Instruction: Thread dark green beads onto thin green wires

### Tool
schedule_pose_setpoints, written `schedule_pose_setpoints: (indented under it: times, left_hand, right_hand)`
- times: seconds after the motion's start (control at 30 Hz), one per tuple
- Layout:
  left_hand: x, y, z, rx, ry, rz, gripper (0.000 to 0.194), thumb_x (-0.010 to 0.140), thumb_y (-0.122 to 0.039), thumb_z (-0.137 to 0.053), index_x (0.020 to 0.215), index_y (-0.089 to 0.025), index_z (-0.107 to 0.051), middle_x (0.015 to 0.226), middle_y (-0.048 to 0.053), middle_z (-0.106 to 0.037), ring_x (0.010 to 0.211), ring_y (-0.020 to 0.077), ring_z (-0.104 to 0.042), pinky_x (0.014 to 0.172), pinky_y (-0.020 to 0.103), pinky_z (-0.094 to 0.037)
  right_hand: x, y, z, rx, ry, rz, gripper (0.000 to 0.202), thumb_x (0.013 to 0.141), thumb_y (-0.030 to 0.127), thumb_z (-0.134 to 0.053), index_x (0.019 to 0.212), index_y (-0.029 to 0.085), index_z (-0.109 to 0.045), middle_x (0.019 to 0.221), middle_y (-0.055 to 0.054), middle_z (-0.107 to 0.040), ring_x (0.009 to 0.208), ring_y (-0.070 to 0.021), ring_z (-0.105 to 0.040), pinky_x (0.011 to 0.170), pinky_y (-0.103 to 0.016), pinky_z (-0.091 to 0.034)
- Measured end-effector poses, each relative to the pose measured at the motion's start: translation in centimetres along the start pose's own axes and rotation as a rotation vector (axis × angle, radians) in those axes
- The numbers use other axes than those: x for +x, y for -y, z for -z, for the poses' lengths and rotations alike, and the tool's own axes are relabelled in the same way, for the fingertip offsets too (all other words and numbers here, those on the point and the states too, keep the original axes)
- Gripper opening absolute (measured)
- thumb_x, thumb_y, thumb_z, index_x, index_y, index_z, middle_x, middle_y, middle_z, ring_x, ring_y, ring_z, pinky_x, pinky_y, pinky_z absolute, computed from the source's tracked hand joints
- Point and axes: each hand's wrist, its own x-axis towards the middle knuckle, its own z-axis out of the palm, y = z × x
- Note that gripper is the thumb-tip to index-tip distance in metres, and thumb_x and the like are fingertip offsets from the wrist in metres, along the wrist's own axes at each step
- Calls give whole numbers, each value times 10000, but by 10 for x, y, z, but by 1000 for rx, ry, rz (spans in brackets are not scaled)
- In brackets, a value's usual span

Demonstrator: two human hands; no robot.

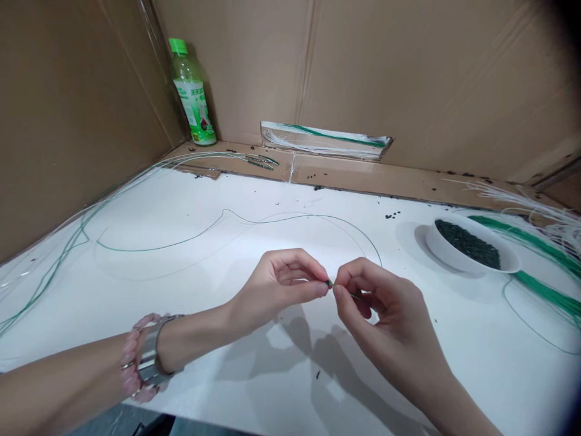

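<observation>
Over the white table (181, 290), left hand (276, 284) and right hand (381, 303) met fingertip to fingertip, both pinching a tiny dark bead (329, 283) on thin green wire (190, 239); bowl of beads (469, 248) sat right.

Brown cardboard walls (408, 72) enclose a white table (181, 315), perhaps under overhead light.

The green-capped bottle (193, 91) carries a label with Chinese characters — too small and blurred to read; nothing else bears text.
</observation>
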Motion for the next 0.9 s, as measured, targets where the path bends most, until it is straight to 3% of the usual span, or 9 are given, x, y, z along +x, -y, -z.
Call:
schedule_pose_setpoints:
  times: [0.47, 0.7, 0.9]
  left_hand:
    - [0, 0, 0, 15, -9, -26, 81, 703, -104, -705, 705, -158, -645, 742, -31, -643, 708, 49, -607, 688, 148, -483]
    - [-3, -3, -2, 216, -55, -200, 88, 721, -74, -665, 694, -154, -639, 728, -17, -628, 714, 68, -594, 730, 184, -507]
    - [-3, -1, 0, 286, -72, -199, 84, 717, -82, -667, 716, -162, -642, 742, -12, -635, 723, 82, -599, 746, 207, -518]
  right_hand:
    - [-1, -2, 0, -46, -16, 60, 129, 782, 106, -485, 687, 193, -479, 576, 55, -468, 452, -42, -381, 396, -140, -340]
    - [-2, -6, -1, -160, -64, 149, 125, 773, 75, -497, 729, 191, -480, 522, 74, -423, 442, -44, -366, 389, -145, -307]
    - [-2, -7, 1, -238, -11, 172, 123, 791, 87, -489, 722, 188, -491, 579, 51, -498, 454, -50, -342, 408, -170, -307]
